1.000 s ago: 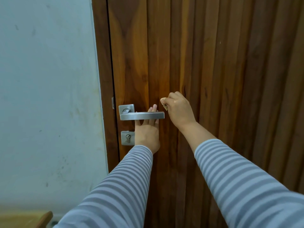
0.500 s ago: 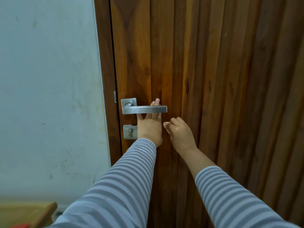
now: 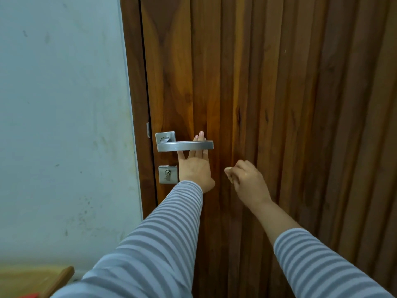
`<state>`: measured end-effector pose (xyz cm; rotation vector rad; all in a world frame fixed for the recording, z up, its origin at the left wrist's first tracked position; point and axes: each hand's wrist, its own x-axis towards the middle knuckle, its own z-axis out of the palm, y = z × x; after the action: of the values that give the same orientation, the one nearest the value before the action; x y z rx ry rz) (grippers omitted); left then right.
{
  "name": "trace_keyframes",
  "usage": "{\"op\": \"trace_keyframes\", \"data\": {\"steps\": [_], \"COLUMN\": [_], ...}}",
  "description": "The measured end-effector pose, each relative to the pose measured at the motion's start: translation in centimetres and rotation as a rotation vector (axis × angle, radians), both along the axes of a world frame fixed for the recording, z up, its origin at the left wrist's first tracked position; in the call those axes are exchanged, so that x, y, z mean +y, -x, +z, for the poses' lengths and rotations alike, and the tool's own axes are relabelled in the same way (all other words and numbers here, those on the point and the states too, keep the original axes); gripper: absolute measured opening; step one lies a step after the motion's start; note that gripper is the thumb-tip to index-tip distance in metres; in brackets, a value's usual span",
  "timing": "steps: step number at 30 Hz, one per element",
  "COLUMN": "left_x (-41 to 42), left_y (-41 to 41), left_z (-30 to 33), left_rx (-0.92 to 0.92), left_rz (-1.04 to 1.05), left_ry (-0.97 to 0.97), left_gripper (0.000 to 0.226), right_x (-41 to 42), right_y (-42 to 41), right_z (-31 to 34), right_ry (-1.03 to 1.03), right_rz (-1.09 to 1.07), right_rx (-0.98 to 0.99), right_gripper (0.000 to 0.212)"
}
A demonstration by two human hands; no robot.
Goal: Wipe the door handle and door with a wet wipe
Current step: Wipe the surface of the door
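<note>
The left hand (image 3: 196, 168) lies flat against the wooden door (image 3: 290, 125), its fingers (image 3: 201, 136) straight and close together, slid up behind the lever of the steel door handle (image 3: 185, 145) so that two fingertips show above the bar. The lever stands level, its square rose at the left end, near the door's edge. Just below the rose sits a square lock plate (image 3: 168, 174) with a keyhole — the left hand's thumb side is right beside it.

The right hand (image 3: 247, 181) is lower and to the right of the handle, apart from it, held against the door's vertical grooves. Its fingers are curled in and its thumb pressed to them, pinching a small pale bit that shows at the fingertips — the wet wipe (image 3: 228, 169), mostly hidden in the hand. Whether the wipe touches the wood cannot be told.

Both forearms wear grey-and-white striped sleeves (image 3: 163, 244). Left of the door frame is a pale blue-grey wall (image 3: 64, 125) with scuffs and stains.
</note>
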<state>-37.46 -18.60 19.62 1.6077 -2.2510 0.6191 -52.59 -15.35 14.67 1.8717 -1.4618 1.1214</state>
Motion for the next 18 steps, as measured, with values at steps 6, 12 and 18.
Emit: {"op": "trace_keyframes", "data": {"steps": [6, 12, 18], "left_x": [-0.6, -1.4, -1.6], "left_y": [2.0, 2.7, 3.1], "left_z": [-0.3, -0.4, -0.4], "left_rx": [-0.047, -0.074, -0.057], "left_rz": [-0.021, 0.022, -0.002], "left_ry": [0.180, 0.263, 0.254], "left_gripper": [0.112, 0.107, 0.108], "right_x": [-0.5, -1.7, -3.7], "right_y": [1.2, -0.4, -0.9], "right_z": [8.7, 15.0, 16.0], "right_ry": [0.167, 0.303, 0.382], "right_rz": [-0.045, -0.021, -0.235], "right_rx": [-0.143, -0.082, 0.099], "right_gripper": [0.016, 0.017, 0.019]}}
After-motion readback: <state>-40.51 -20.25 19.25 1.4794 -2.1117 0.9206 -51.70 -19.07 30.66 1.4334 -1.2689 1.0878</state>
